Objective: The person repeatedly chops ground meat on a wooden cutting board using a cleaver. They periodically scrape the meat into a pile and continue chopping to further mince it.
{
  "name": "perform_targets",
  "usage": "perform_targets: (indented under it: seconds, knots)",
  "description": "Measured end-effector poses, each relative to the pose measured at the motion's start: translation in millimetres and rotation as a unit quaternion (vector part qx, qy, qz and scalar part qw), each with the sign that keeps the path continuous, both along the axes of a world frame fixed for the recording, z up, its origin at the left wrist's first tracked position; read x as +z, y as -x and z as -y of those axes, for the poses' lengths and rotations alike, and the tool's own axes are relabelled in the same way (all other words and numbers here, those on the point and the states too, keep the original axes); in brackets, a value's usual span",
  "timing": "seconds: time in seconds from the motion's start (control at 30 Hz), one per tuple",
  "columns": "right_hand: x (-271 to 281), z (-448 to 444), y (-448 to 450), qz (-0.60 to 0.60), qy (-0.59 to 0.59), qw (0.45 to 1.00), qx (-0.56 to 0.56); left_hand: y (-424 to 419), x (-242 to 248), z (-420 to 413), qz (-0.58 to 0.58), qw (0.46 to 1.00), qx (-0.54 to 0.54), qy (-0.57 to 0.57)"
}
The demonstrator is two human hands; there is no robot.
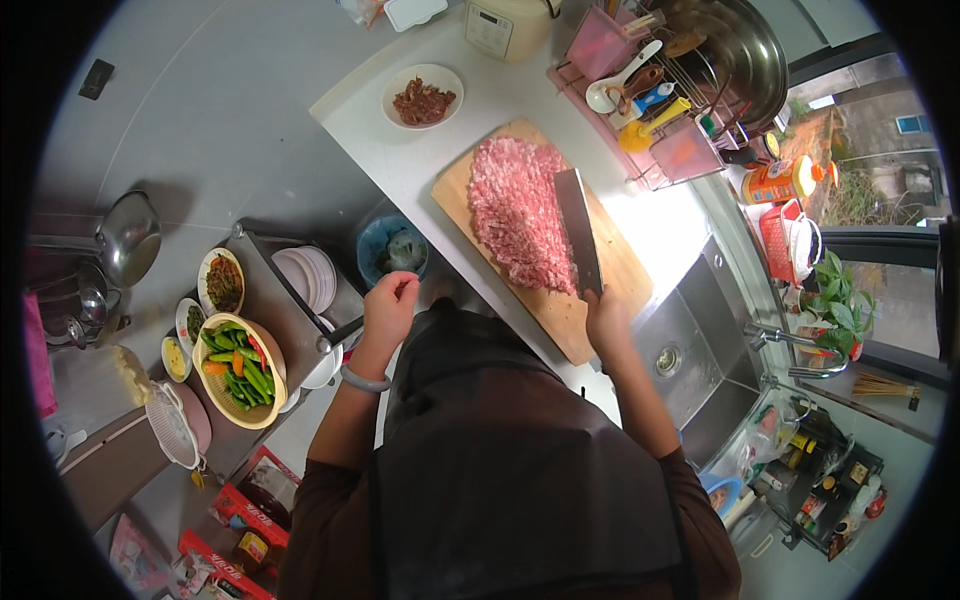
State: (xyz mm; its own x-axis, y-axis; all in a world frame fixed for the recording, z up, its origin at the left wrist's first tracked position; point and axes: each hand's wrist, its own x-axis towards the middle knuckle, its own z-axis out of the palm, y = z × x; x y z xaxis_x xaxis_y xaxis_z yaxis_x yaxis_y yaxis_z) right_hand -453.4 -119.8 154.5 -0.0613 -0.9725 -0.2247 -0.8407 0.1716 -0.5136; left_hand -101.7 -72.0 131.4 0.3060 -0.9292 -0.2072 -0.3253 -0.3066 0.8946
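Observation:
My right hand grips the handle of a cleaver, whose broad blade lies along the right edge of a spread of minced pink meat. Under the meat is a wooden cutting board, set at an angle on the white counter. My left hand hangs off the counter's left side with fingers curled in and nothing visible in them; its wrist bears a pale bangle. Near the counter's far end stands a white plate with darker meat pieces.
A steel sink with a faucet adjoins the board's right side. Beyond are a pink utensil rack and a rice cooker. At left, a steel cart bears a basket of peppers; a blue bin stands below the counter.

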Motion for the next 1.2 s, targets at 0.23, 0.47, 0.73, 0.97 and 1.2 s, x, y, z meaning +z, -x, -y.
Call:
perform_targets:
  seconds: [0.23, 0.47, 0.73, 0.97, 1.2]
  knots:
    - [7.2, -3.5, -8.6, 0.018, -0.032, 0.999, 0.010, -0.4, -1.2, -0.6, 0.012, 1.000, -0.003, -0.006]
    - [3.8, -2.5, -18.9, -0.003, -0.075, 0.996, 0.048, 0.7, 2.3, 3.1, 0.026, 1.000, -0.015, -0.004]
    - [-2.9, -2.7, -30.8, -0.025, -0.045, 0.994, 0.097, -2.8, -0.2, -1.5, 0.026, 1.000, -0.008, 0.008]
    - [-33.6, -0.3, -10.2, -0.021, -0.045, 0.984, 0.170, -3.8, 1.9, -2.1, 0.034, 0.999, -0.009, -0.013]
    - [-8.0, -28.7, 7.1, -0.088, 0.005, 0.939, 0.332, -4.5, -6.5, -5.6, 0.042, 0.999, -0.015, -0.005]
